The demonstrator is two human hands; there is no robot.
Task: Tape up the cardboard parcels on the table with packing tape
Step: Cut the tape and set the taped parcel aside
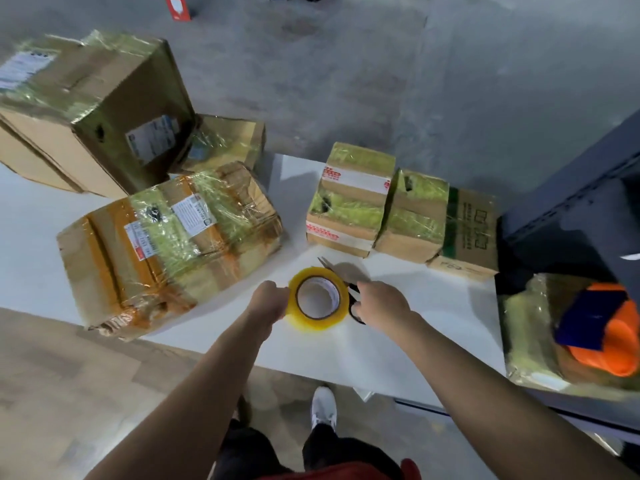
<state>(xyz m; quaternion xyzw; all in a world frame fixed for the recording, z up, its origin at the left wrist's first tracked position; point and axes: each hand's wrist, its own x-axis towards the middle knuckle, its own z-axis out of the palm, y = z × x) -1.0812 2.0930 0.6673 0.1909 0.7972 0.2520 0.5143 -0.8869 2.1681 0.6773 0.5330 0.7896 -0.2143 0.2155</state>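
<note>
Now | left grip [268,303] clasps glossy yellow tape ring [313,318] | right grip [379,306] grasps black-handled scissors [356,316]

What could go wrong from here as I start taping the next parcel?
1. The right hand holds the black-handled scissors, whose blades lie right behind the yellow roll of packing tape that the left hand grips; lifting both together could nick fingers or the tape.
2. The crumpled brown cardboard parcel seems to overhang the near edge of the white table; pressing on it might tip it off.
</note>
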